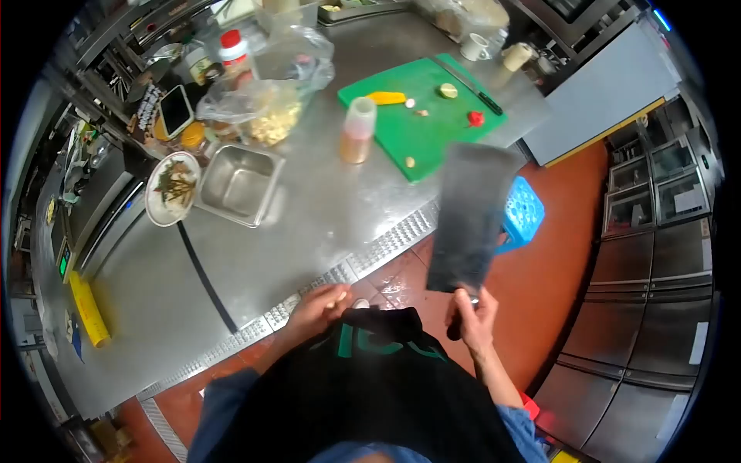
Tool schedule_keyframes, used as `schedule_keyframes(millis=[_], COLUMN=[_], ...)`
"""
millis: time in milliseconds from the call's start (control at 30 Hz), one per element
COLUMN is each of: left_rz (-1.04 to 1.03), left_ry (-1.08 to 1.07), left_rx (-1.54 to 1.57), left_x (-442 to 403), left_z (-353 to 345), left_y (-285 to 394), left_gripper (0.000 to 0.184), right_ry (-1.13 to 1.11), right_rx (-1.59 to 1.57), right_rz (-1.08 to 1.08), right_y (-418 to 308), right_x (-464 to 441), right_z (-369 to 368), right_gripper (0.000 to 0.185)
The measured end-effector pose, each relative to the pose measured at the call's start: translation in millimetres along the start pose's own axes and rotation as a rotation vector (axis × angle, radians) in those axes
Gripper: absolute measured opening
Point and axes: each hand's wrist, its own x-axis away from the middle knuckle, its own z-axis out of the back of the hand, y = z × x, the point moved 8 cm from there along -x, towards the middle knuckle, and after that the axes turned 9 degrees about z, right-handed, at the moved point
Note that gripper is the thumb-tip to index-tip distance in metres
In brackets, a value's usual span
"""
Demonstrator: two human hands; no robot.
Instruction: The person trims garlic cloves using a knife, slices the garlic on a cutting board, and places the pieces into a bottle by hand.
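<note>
My right hand (472, 315) grips the dark handle of a cleaver (472, 216), its broad grey blade raised upright in front of the blue stool. My left hand (318, 309) is closed near the counter's front edge; a small pale bit shows at its fingers, too small to name. Beyond the blade lies a green cutting board (386, 77). On it are a yellow piece of vegetable or fruit (386, 98), a cut lime (448, 91), a red pepper (475, 119), a knife with a black handle (488, 102) and small pale pieces (410, 162).
A squeeze bottle (358, 131) stands beside the board. To the left are a steel pan (239, 185), a bowl of food (173, 189), a plastic bag of pale chopped pieces (274, 119) and a phone (176, 112). A blue stool (525, 210) stands on the red floor.
</note>
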Motion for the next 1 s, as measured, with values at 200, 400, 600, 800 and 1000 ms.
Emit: schedule_keyframes(millis=[200,400,600,800,1000], left_rz=[-0.082,-0.652,-0.975,-1.159,-1.169], left_ry=[0.178,0.655,0.882,0.947,1.115], left_rx=[0.020,-0.427,-0.893,-1.074,-1.081], left_x=[-70,-136,-221,-236,-240], left_z=[-54,-97,-110,-116,-121], left_y=[26,125,168,177,166], left_gripper=[0.027,0.025,0.030,0.020,0.029], right_ry=[0.102,-0.239,-0.508,-0.806,-1.129], right_rx=[0.172,0.942,1.094,1.211,1.216], right_rz=[-0.003,0.442,0.566,0.637,0.736], right_y=[29,30,58,105,120], right_x=[-59,-158,-230,-277,-310], right_z=[96,90,70,54,53], right_gripper=[0.020,0.018,0.027,0.040,0.060])
